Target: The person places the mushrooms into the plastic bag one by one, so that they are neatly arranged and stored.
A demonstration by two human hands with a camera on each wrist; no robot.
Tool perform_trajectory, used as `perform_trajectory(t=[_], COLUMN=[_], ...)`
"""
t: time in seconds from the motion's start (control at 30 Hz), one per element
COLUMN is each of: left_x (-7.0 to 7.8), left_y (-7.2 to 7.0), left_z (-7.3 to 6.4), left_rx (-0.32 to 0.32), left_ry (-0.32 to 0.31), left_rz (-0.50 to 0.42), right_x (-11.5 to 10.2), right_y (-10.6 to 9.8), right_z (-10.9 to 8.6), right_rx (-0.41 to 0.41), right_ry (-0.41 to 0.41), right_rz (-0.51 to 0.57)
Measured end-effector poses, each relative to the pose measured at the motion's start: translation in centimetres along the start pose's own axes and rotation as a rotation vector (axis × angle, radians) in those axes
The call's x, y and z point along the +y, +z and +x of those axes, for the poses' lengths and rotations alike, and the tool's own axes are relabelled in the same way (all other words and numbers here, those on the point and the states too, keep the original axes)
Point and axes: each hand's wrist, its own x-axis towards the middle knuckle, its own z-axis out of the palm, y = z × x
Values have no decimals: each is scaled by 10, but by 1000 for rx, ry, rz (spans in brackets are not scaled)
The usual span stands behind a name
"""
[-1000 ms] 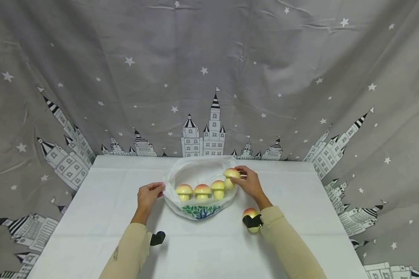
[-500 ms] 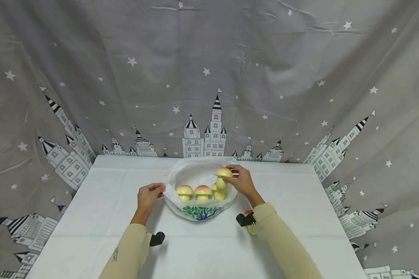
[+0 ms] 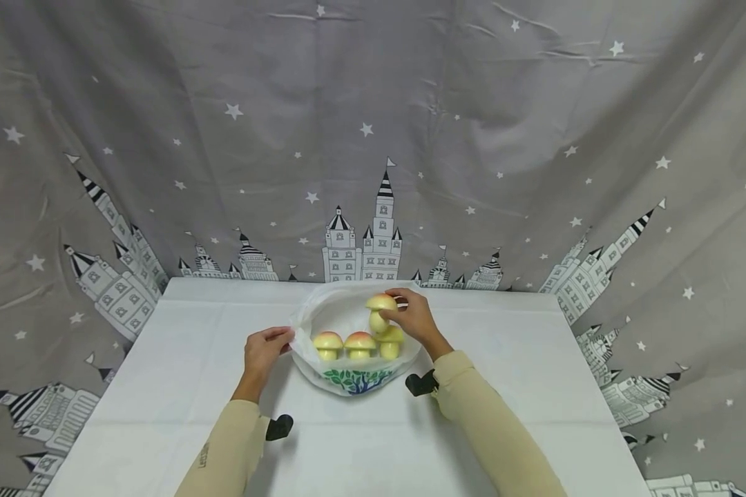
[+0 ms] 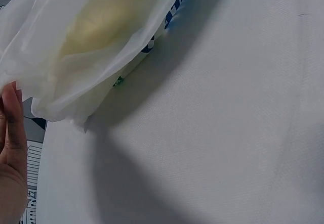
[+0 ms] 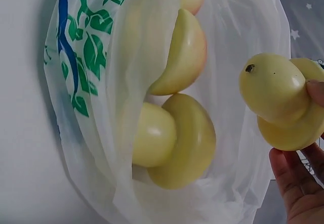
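My left hand [image 3: 263, 355] pinches the left rim of a white plastic bag [image 3: 311, 371], printed with a green and blue tree. In the right wrist view, my right hand [image 5: 304, 183] holds a yellow toy mushroom [image 5: 276, 90] by its cap, stem end towards the camera. The head view has it raised over the bag's mouth, its cap reddish on top. Three similar mushrooms stand in a row inside: a left one [image 3: 327, 344], a middle one [image 3: 360, 343] and a right one [image 3: 389, 343], just below the held one.
A white cloth [image 3: 348, 455] covers the table under the bag. Behind it hangs a grey curtain [image 3: 472, 138] with stars and castles. A black wrist mount [image 3: 421, 383] sticks out from the right sleeve [image 3: 491, 421], which almost wholly hides another mushroom on the table.
My right hand has carried its mushroom leftward, from the bag's right side to above the right mushroom of the row. The left hand has stayed at the rim.
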Motion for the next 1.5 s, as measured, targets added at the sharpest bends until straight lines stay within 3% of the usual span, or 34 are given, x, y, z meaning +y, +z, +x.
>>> perform_trajectory(t=[0.8, 1.5], left_x=[-5, -5], left_y=[-2, 1], left_z=[-4, -5], left_rx=[14, 54], left_ry=[2, 35], left_rz=[20, 16], right_x=[-7, -3], right_y=[49, 85], right_z=[18, 35], right_rx=[-123, -101], right_ry=[27, 201], right_rz=[-17, 19])
